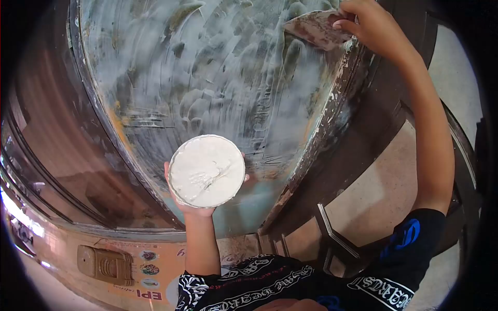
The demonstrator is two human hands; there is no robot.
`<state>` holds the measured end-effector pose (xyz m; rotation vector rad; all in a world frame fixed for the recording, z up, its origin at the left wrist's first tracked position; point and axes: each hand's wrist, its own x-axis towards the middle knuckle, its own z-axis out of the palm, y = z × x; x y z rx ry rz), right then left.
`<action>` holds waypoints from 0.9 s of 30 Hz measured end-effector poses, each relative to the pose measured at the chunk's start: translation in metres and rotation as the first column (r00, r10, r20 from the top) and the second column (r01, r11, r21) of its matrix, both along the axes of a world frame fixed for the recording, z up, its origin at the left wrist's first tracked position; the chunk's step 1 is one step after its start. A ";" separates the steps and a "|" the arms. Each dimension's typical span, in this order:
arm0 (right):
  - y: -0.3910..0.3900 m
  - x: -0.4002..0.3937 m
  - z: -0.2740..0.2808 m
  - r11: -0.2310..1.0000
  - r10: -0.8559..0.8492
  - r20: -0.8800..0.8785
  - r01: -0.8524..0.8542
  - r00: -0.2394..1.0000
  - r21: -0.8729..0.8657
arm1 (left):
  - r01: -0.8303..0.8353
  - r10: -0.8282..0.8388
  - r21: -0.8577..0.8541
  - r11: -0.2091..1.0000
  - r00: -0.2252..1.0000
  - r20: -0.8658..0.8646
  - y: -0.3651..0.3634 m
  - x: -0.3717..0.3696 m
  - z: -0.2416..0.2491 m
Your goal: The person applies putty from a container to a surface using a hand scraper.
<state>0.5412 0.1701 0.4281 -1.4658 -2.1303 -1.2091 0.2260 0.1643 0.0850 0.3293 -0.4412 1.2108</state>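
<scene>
My left hand [193, 211] holds up a round tub of white paste [206, 171] from below, its fingers wrapped round the sides. The paste has a rough, scraped patch near its middle. At the upper right my right hand [363, 23] grips a flat, smeared scraper blade [319, 30] between thumb and fingers. The blade lies against a greenish panel [202, 93] streaked with white, curved smears. My right arm is stretched up and out, close to the panel's right edge.
A worn frame strip with flaking paint [332, 103] runs along the panel's right side. Dark brown wood [62, 119] stands to the left. Below are a brown plastic stool [105, 265] and an orange printed banner [171, 264].
</scene>
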 end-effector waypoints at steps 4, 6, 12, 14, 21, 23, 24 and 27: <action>-0.009 -0.029 -0.083 0.956 0.013 0.099 0.017 0.995 -0.294 | -0.036 0.036 0.003 0.999 0.998 -0.060 0.001 -0.001 -0.002; 0.022 -0.027 -0.174 0.875 0.075 0.300 0.081 0.951 -0.477 | 0.010 -0.008 -0.051 0.999 0.999 0.037 0.001 -0.001 -0.006; 0.057 -0.027 -0.326 0.722 0.193 0.302 0.073 0.934 -0.688 | -0.032 0.029 -0.065 0.997 0.999 -0.040 -0.006 0.001 -0.014; 0.068 -0.022 -0.312 0.819 0.167 0.281 0.026 0.945 -0.574 | -0.124 0.110 -0.135 0.983 0.988 -0.105 -0.002 -0.004 -0.023; 0.056 -0.015 -0.117 0.978 0.012 0.220 0.034 0.975 -0.207 | -0.015 0.015 0.060 0.998 1.000 0.000 -0.010 -0.005 -0.012; 0.055 -0.011 -0.062 0.983 -0.097 0.215 0.127 0.972 -0.133 | -0.170 0.152 -0.117 0.978 0.977 -0.152 -0.007 -0.003 -0.012; 0.032 -0.024 -0.040 0.995 -0.091 0.165 0.095 0.982 -0.015 | -0.040 0.046 -0.107 0.993 0.998 0.050 -0.004 -0.003 -0.016; 0.029 -0.020 0.039 0.968 -0.223 0.131 0.204 0.966 0.148 | -0.081 0.094 -0.220 0.972 0.994 0.051 0.000 0.003 -0.012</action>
